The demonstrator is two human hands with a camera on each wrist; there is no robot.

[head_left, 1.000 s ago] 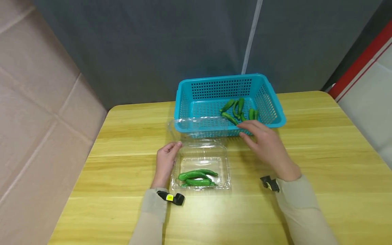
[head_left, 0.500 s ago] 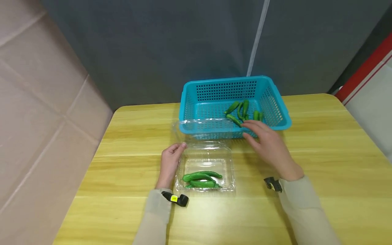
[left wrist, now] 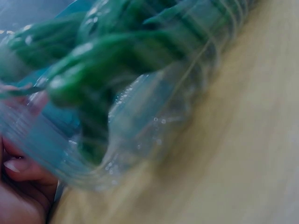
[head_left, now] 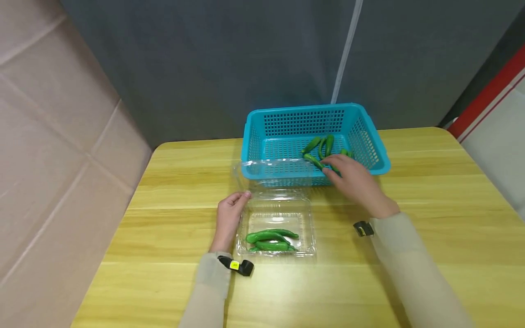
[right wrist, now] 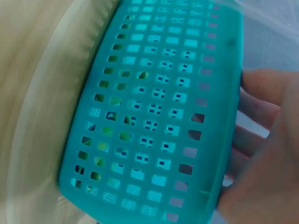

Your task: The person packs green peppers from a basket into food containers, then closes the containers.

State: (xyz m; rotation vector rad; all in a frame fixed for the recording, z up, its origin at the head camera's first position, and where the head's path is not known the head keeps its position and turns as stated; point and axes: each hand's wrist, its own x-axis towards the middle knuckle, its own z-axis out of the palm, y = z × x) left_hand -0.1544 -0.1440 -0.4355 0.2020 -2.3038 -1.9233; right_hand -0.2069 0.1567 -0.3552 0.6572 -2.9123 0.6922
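Observation:
At the hinge of a clear plastic clamshell container [head_left: 310, 228], my left hand [head_left: 228, 218] pinches the left edge between thumb and curled fingers. Several green peppers [head_left: 272, 246] lie in its near half, magnified through the plastic in the left wrist view. Over the near rim of a blue basket [head_left: 254, 119] reaches my right hand [head_left: 357, 182], with thumb and fingertips around the near end of a green pepper [head_left: 313, 161]. In the right wrist view the basket wall hides those fingertips. Several more peppers [head_left: 329, 145] lie in the basket's right half.
The container's raised transparent lid [head_left: 272, 169] overlaps the basket's near wall. Both stand on a wooden table [head_left: 172, 182]. A dark grey curtain [head_left: 205, 68] hangs behind, and a tiled wall [head_left: 49, 136] is at the left.
My right hand has moved slightly forward into the basket, and its thumb and fingers have closed in on the pepper's end. The left hand stays at the container; the head view has shifted a little.

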